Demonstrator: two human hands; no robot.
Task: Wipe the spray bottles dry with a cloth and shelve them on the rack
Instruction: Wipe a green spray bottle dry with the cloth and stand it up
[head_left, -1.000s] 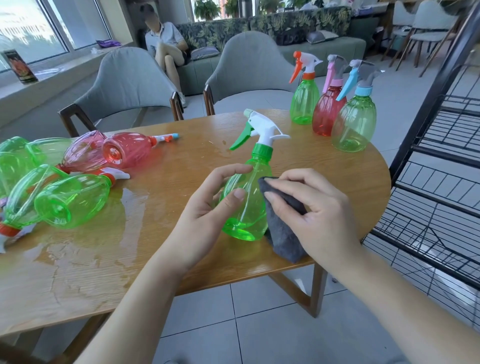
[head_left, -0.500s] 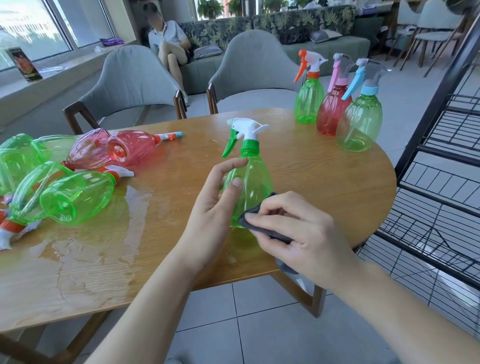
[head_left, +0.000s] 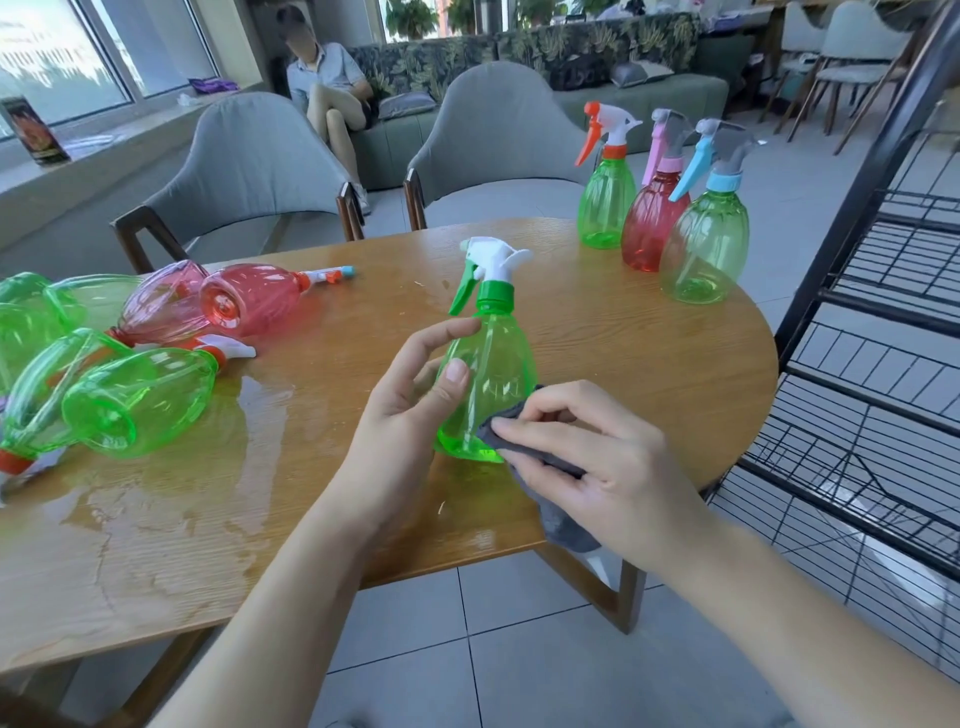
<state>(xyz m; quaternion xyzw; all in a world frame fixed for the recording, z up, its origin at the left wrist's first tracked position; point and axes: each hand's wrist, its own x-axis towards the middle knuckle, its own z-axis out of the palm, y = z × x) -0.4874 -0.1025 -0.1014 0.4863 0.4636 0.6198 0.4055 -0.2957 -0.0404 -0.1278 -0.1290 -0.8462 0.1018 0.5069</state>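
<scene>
A green spray bottle (head_left: 496, 374) with a white and green trigger head stands upright near the front edge of the wooden table (head_left: 623, 338). My left hand (head_left: 410, 405) holds its left side between thumb and fingers. My right hand (head_left: 597, 462) pinches a grey cloth (head_left: 556, 509) against the bottle's lower right side; the cloth's tail hangs below the table edge. Three upright bottles stand at the far right: green with orange head (head_left: 607, 202), red with pink head (head_left: 654, 228), green with blue head (head_left: 706, 249). A black wire rack (head_left: 883, 364) stands on the right.
Several green and red bottles (head_left: 140, 400) lie on their sides at the table's left, with water pooled (head_left: 156, 493) on the wood near them. Two grey chairs (head_left: 249, 171) stand behind the table. A person sits on a sofa (head_left: 332, 88) in the background.
The bottle has turned, its trigger now swung further left. My right hand with the cloth has moved down from the bottle's middle to its base.
</scene>
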